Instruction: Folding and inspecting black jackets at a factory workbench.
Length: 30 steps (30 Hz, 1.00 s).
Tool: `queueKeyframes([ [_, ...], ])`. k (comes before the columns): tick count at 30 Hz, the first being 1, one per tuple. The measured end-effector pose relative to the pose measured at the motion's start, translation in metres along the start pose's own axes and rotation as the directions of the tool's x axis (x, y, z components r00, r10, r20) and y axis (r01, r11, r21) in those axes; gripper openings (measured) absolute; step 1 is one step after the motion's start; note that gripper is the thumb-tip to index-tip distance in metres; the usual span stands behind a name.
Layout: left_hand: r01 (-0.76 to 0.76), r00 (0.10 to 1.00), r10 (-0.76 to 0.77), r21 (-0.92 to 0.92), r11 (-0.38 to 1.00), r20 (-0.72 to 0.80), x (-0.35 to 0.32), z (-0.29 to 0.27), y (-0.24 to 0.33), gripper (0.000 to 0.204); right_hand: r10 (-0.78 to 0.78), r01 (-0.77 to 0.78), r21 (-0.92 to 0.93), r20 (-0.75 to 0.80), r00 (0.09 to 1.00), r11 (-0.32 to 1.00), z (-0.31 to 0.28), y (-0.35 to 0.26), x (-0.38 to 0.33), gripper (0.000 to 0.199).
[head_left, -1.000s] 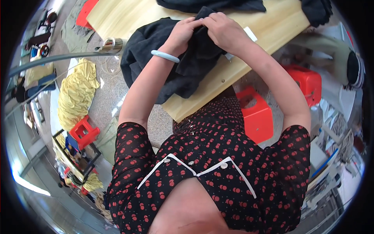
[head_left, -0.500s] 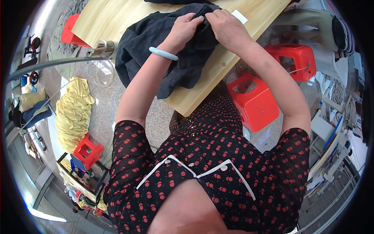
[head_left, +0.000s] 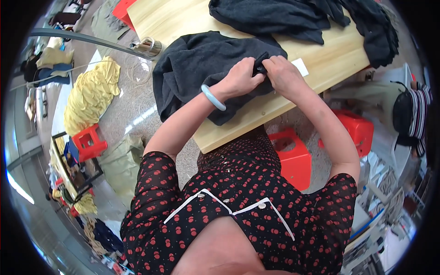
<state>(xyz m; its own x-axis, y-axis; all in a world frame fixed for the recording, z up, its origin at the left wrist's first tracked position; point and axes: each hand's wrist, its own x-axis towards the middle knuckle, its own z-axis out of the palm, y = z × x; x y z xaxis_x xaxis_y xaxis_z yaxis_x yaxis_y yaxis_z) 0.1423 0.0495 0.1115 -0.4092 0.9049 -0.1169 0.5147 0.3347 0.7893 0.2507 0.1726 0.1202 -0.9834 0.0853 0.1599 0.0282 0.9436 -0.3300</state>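
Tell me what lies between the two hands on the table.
In the head view, a bunched fold of the dark garment sits between the left hand and right hand; both pinch it.

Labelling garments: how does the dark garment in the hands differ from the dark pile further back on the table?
The near dark garment is pinched by the left hand and right hand; the far dark pile lies untouched. The near one hangs over the table edge; the far one sits further back. Both are dark grey fabric.

Bare wood left & near edge; cloth crowds the rest.
Wooden table (head_left: 174, 18) free at far left; second dark garment pile (head_left: 293, 16) blocks far side, white label (head_left: 300, 67) just right of hands.
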Motion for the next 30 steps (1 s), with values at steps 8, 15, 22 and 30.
queueKeyframes([
  [8,0.006,0.954,0.040,0.152,0.988,-0.297,0.020,0.038,-0.007,0.019,-0.174,0.159,0.153,0.087,0.981,0.975,0.008,0.051,0.021,0.004],
  [15,0.207,0.942,-0.183,0.056,0.977,-0.280,0.021,0.048,-0.010,0.014,-0.182,0.134,0.282,0.152,0.971,0.950,0.022,0.060,0.023,0.005],
  [22,0.169,0.921,-0.086,0.191,0.967,-0.379,0.011,0.048,-0.015,0.011,-0.268,0.227,0.291,0.107,0.958,0.930,0.021,0.052,0.025,0.004],
  [30,-0.093,0.970,0.071,-0.085,0.992,-0.234,-0.005,0.008,-0.012,0.015,0.018,-0.172,0.619,0.246,0.969,0.766,-0.012,0.034,0.034,0.014],
])
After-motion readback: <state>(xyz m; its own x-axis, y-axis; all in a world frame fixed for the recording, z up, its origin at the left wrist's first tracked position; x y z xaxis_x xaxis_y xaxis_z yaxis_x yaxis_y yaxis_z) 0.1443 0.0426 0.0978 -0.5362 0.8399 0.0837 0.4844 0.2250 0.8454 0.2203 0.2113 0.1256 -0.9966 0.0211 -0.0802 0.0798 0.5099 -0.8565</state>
